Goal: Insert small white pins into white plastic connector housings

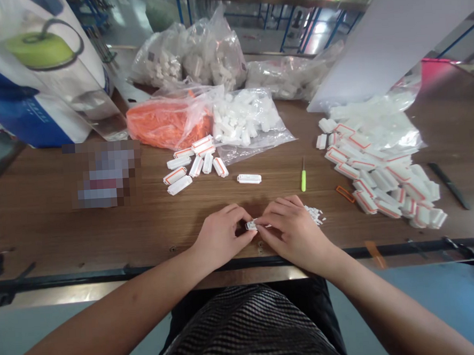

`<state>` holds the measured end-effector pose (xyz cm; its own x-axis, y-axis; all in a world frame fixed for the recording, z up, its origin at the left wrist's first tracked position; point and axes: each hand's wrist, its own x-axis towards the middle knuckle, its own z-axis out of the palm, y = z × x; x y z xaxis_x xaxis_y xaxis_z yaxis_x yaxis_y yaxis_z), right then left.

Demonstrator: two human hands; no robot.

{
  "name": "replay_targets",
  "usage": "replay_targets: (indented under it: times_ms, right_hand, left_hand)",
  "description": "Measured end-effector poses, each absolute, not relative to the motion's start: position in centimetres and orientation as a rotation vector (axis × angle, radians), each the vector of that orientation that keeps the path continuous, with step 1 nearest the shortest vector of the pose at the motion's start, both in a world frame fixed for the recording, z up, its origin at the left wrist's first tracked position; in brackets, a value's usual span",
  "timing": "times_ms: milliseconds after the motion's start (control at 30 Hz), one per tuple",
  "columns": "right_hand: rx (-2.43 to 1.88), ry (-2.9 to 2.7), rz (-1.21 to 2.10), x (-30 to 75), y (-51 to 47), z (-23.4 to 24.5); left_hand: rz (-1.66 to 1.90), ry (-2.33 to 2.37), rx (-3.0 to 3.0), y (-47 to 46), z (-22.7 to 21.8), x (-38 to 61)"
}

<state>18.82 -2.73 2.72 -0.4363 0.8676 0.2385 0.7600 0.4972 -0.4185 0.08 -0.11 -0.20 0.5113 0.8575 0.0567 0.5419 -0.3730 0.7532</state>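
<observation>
Close to the table's front edge, my left hand [223, 235] is closed on the left end of a small white plastic housing [251, 226]. My right hand [291, 226] meets the housing's other end, its thumb and forefinger pinched together; whatever lies between those fingertips is too small to make out. Tiny white plastic pieces [315, 215] are scattered just beyond my right hand, partly hidden by it. One more white housing [249, 179] lies flat ahead of my hands. Farther right is a screwdriver with a yellow-green handle [303, 180].
Several white housings, some with orange rims, form a left group [196, 166] and a right heap [381, 176]. An orange frame [345, 194] lies beside the heap. Behind stand bags of orange parts [169, 120] and white parts [243, 115]. A bottle [83, 96] leans at left.
</observation>
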Motion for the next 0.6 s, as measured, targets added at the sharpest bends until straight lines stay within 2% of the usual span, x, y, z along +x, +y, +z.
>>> replay_targets:
  times_ms: [300, 400, 600]
  right_hand:
    - [-1.326, -2.357, 0.103, 18.4, -3.9, 2.2]
    - [-1.313, -2.286, 0.173, 19.2, -4.0, 2.2]
    - [-1.818, -1.892, 0.323, 27.7, -2.9, 2.1]
  left_hand:
    - [0.58, 1.146, 2.056, -0.1, -0.1, 0.0]
    - [0.584, 1.146, 2.072, -0.1, -0.1, 0.0]
    - [0.602, 1.132, 2.131, 0.0, -0.3, -0.1]
